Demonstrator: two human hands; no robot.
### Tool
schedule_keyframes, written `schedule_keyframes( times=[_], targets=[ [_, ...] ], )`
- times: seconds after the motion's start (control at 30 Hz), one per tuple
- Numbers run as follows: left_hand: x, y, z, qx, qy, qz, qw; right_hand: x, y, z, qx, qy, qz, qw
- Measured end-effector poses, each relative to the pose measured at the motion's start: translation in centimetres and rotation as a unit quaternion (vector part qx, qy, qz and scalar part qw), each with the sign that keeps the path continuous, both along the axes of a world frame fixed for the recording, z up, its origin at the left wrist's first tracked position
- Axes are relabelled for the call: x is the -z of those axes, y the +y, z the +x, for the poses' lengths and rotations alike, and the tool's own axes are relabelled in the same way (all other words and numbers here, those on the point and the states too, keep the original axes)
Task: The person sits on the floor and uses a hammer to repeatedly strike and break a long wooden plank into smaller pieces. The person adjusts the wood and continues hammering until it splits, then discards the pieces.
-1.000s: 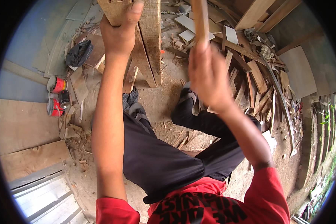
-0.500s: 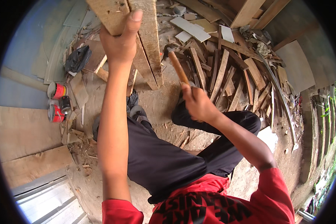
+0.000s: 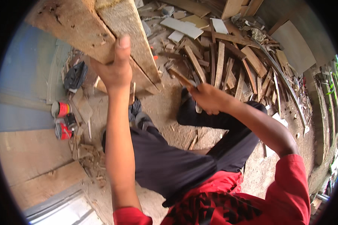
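Observation:
My left hand (image 3: 114, 71) is closed round the lower edge of two rough wooden boards (image 3: 125, 26) that lie side by side, with a dark gap between them. Its thumb rests on the near board face, while the fingers pass out of sight behind. To the right, my right hand (image 3: 212, 98) grips a hammer (image 3: 182, 77) by its wooden handle. The hammer's head is small and blurred, pointing up and left, apart from the boards' lower end.
A heap of wood offcuts (image 3: 221, 63) covers the floor at the right and back. Red cans (image 3: 64, 129) and a black plastic bag (image 3: 76, 75) sit at the left. My bent legs in dark trousers (image 3: 165, 155) are below the boards.
The boards have swung toward the upper left and loom larger, my left hand still on them. My right hand has shifted rightward, and the hammer lies flatter, tilted more to the left.

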State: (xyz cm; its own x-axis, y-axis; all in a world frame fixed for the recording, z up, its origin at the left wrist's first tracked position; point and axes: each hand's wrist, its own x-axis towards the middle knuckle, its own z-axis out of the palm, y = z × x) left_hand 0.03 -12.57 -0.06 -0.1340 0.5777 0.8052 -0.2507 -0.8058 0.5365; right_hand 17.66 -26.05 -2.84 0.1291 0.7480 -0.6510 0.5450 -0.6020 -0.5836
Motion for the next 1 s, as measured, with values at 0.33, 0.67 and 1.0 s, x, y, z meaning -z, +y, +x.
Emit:
schedule_keyframes(
  times=[0.33,0.67,1.0],
  targets=[
    [0.4,-1.1,1.3,0.05,0.024,-0.025,0.998,0.5,-2.3,-0.5,0.006,-0.051,0.315,0.948],
    [0.8,-0.7,1.8,0.036,0.072,-0.034,0.996,-3.5,-0.8,1.6,0.102,0.092,0.378,0.916],
    [1.9,6.6,-4.7,0.117,0.071,-0.13,0.982,8.8,-3.9,2.4,0.043,-0.033,0.387,0.921]
  ],
)
